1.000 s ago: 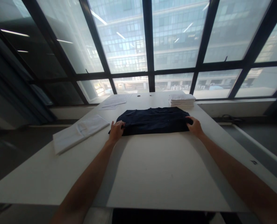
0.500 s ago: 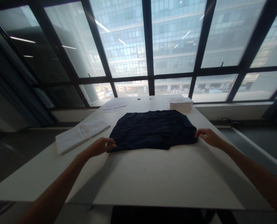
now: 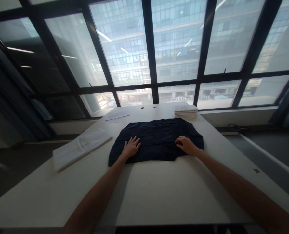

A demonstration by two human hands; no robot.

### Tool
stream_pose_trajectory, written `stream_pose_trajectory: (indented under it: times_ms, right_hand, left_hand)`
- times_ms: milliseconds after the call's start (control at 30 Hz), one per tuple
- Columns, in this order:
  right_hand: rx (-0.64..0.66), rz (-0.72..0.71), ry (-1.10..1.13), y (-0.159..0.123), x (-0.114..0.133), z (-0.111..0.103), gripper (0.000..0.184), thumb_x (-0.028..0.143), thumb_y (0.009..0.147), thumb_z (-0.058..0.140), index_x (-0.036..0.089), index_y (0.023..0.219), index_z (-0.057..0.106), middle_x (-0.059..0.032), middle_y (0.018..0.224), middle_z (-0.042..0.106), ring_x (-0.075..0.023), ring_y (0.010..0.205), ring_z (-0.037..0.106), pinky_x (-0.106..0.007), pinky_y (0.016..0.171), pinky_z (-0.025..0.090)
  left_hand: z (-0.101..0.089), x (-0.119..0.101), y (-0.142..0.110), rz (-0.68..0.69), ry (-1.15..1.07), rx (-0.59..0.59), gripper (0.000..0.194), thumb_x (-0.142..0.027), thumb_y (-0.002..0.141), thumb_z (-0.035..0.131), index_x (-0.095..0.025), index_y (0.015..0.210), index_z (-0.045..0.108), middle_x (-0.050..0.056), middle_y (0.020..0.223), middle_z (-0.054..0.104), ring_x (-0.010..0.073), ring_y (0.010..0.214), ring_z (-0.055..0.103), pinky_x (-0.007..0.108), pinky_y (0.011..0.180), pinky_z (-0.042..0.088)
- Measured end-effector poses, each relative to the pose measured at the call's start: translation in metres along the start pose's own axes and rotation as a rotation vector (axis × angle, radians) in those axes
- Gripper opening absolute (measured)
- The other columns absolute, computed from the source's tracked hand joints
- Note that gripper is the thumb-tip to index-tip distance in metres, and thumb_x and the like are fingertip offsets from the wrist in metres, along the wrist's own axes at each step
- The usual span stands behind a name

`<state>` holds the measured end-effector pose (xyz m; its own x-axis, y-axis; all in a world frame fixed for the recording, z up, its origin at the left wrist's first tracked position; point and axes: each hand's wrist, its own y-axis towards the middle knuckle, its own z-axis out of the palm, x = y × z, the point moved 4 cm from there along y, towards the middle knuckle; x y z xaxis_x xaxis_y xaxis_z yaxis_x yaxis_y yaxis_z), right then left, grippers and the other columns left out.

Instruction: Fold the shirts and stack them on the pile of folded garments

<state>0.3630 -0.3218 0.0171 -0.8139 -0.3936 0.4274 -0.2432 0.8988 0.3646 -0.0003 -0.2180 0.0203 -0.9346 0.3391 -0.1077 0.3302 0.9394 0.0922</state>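
A dark navy garment (image 3: 156, 136) lies spread flat on the white table (image 3: 154, 195), with slight creases and small marks on its right part. My left hand (image 3: 131, 148) rests palm down on the garment's left part, fingers spread. Over the right part of the same cloth is my right hand (image 3: 186, 145), its fingers bent and a gap showing between thumb and forefinger. No cloth is visibly gathered in it.
A folded white garment in clear wrapping (image 3: 82, 148) lies at the left. Papers (image 3: 116, 114) are at the far left, and a stack of folded white cloth (image 3: 185, 111) stands far right. A small dark item (image 3: 256, 170) is near the right edge.
Both hands have moved inward from the garment's side edges onto its top. The left hand's fingers have spread out flat. The garment's shape looks much the same.
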Motion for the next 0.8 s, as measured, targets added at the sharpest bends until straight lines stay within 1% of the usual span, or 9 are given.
stream_pose_trajectory:
  times_ms: [167, 233, 300, 400, 467, 533, 633, 700, 800]
  right_hand:
    - [-0.047, -0.016, 0.23, -0.023, 0.0, -0.032, 0.016, 0.03, 0.094, 0.057, 0.021, 0.091, 0.07, -0.0081, 0.097, 0.072, -0.024, 0.093, 0.065, -0.039, 0.09, 0.051]
    - [0.009, -0.001, 0.351, -0.038, 0.0, -0.051, 0.023, 0.041, 0.095, 0.059, 0.021, 0.093, 0.069, -0.0101, 0.11, 0.073, -0.0253, 0.102, 0.066, -0.04, 0.096, 0.05]
    - [0.142, 0.046, 0.465, -0.054, -0.004, -0.067, 0.033, 0.052, 0.095, 0.062, 0.02, 0.089, 0.07, -0.0121, 0.12, 0.074, -0.0281, 0.112, 0.066, -0.04, 0.099, 0.049]
    - [0.376, 0.16, 0.533, -0.074, -0.015, -0.078, 0.052, 0.064, 0.096, 0.055, 0.018, 0.076, 0.071, -0.0126, 0.096, 0.079, -0.0301, 0.102, 0.072, -0.04, 0.092, 0.052]
    - [0.366, 0.23, 0.467, -0.077, -0.026, -0.079, 0.06, 0.067, 0.097, 0.048, 0.018, 0.073, 0.072, -0.0102, 0.076, 0.077, -0.0281, 0.083, 0.074, -0.04, 0.085, 0.054]
    - [0.198, 0.265, 0.345, -0.07, -0.034, -0.078, 0.057, 0.064, 0.098, 0.046, 0.018, 0.077, 0.073, -0.0089, 0.075, 0.077, -0.0267, 0.074, 0.073, -0.041, 0.081, 0.055]
    - [-0.017, 0.197, 0.185, -0.05, -0.03, -0.063, 0.04, 0.049, 0.097, 0.051, 0.019, 0.097, 0.077, -0.0108, 0.101, 0.079, -0.029, 0.095, 0.073, -0.043, 0.092, 0.054]
    - [-0.052, 0.132, 0.109, -0.034, -0.019, -0.044, 0.035, 0.038, 0.096, 0.052, 0.019, 0.114, 0.076, -0.0124, 0.12, 0.076, -0.0294, 0.114, 0.069, -0.044, 0.105, 0.049]
    - [-0.005, 0.11, -0.033, -0.015, 0.003, -0.01, 0.045, 0.034, 0.097, 0.05, 0.016, 0.134, 0.069, -0.0166, 0.143, 0.063, -0.0285, 0.137, 0.055, -0.044, 0.118, 0.039]
  left_hand:
    - [0.014, 0.007, 0.003, 0.015, 0.045, 0.011, 0.06, -0.054, 0.107, 0.028, -0.028, 0.16, 0.04, 0.006, 0.17, 0.028, 0.0348, 0.158, 0.021, 0.066, 0.123, 0.019]
    - [0.014, 0.007, 0.004, 0.015, 0.048, 0.012, 0.06, -0.054, 0.107, 0.028, -0.029, 0.16, 0.04, 0.006, 0.17, 0.029, 0.0345, 0.157, 0.022, 0.066, 0.123, 0.019]
    - [0.013, 0.006, 0.005, 0.01, 0.04, 0.017, 0.06, -0.055, 0.107, 0.027, -0.03, 0.16, 0.039, 0.005, 0.17, 0.028, 0.0343, 0.158, 0.021, 0.066, 0.123, 0.019]
    - [0.012, 0.004, 0.005, 0.001, 0.02, 0.028, 0.061, -0.055, 0.106, 0.027, -0.028, 0.16, 0.039, 0.005, 0.171, 0.027, 0.0347, 0.158, 0.02, 0.067, 0.122, 0.017]
    - [0.011, 0.003, 0.005, -0.001, 0.018, 0.033, 0.061, -0.054, 0.106, 0.027, -0.027, 0.16, 0.039, 0.006, 0.171, 0.027, 0.0348, 0.158, 0.02, 0.067, 0.123, 0.017]
    - [0.011, 0.002, 0.004, -0.002, 0.023, 0.033, 0.061, -0.053, 0.107, 0.026, -0.027, 0.16, 0.039, 0.006, 0.171, 0.027, 0.0345, 0.158, 0.02, 0.067, 0.123, 0.017]
    - [0.01, 0.002, 0.003, 0.003, 0.036, 0.03, 0.061, -0.052, 0.107, 0.025, -0.028, 0.161, 0.039, 0.005, 0.171, 0.027, 0.0343, 0.158, 0.021, 0.067, 0.122, 0.019]
    - [0.01, 0.002, 0.002, 0.009, 0.05, 0.031, 0.062, -0.053, 0.106, 0.024, -0.028, 0.161, 0.037, 0.006, 0.171, 0.026, 0.0348, 0.158, 0.02, 0.067, 0.122, 0.019]
    - [0.009, 0.001, 0.001, 0.02, 0.08, 0.039, 0.063, -0.054, 0.106, 0.024, -0.028, 0.163, 0.034, 0.006, 0.171, 0.024, 0.0365, 0.158, 0.019, 0.068, 0.121, 0.018]
